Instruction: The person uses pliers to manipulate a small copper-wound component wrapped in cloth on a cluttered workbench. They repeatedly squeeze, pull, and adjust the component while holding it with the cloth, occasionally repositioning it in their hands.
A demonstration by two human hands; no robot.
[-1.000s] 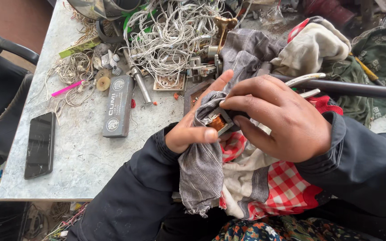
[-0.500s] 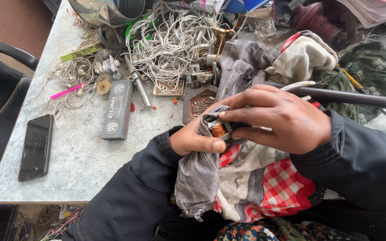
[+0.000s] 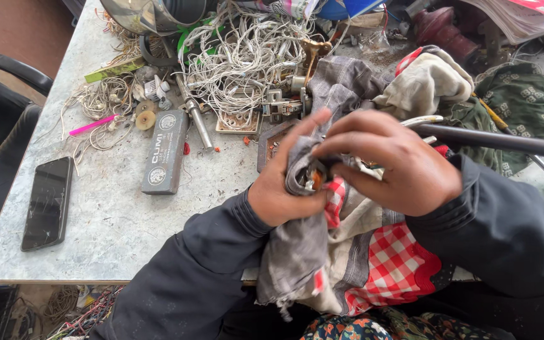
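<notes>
At the centre of the frame the left hand [image 3: 284,189] grips a small metal part [image 3: 313,177] wrapped in grey cloth [image 3: 297,252] while the right hand [image 3: 398,167] pinches it, and loose folds could let it slip.

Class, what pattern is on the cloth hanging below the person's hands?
Red and white checks on the cloth, clearest in the head view.

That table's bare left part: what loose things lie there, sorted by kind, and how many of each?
Black phone: 1
Grey flat tin case: 1
Pink stick: 1
Steel rod: 1
Total: 4
Both hands, left and right, hold a grey rag round a small part.
</notes>
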